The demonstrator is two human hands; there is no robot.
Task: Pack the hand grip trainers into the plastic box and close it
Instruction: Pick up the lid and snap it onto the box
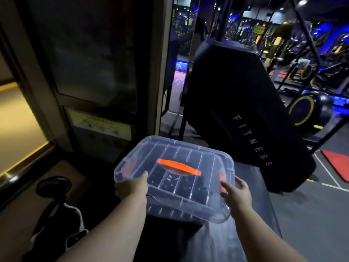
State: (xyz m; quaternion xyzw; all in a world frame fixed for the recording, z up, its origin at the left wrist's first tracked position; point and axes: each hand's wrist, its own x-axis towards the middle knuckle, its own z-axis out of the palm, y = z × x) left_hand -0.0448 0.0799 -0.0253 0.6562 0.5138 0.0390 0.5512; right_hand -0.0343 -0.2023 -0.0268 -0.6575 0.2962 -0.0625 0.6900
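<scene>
Reaches in from the lower edge with two bare forearms (113, 233). Pinches the near-left rim of the clear lid (188, 154) with the left hand (132, 188): thumb flat on top, fingers hidden beneath. Sets the right hand (237, 192) at the near-right rim, fingers loosely spread, thumb side over the top, other fingers outside the edge; cannot tell whether gripping or only touching. Across the lid centre, orange handle (178, 167); orange latches (129, 167) at both short ends. Lid over the plastic box (170, 211), near-right corner overhanging; cannot tell whether seated. Inside the box, hand grip trainers (170, 184): dark shapes through the lid, coil springs showing through the near wall. Box on a dark raised surface (166, 239), grey surface (264, 214) just to the right. Behind the box, close: black machine housing (236, 101) lettered FITNESS. To the left, a dark glazed door (94, 63) with a pale notice (100, 125) low on it. Farthest back: gym machines (321, 53) under blue light, a yellow-rimmed wheel (302, 110) and a red mat (338, 167) on the right.
</scene>
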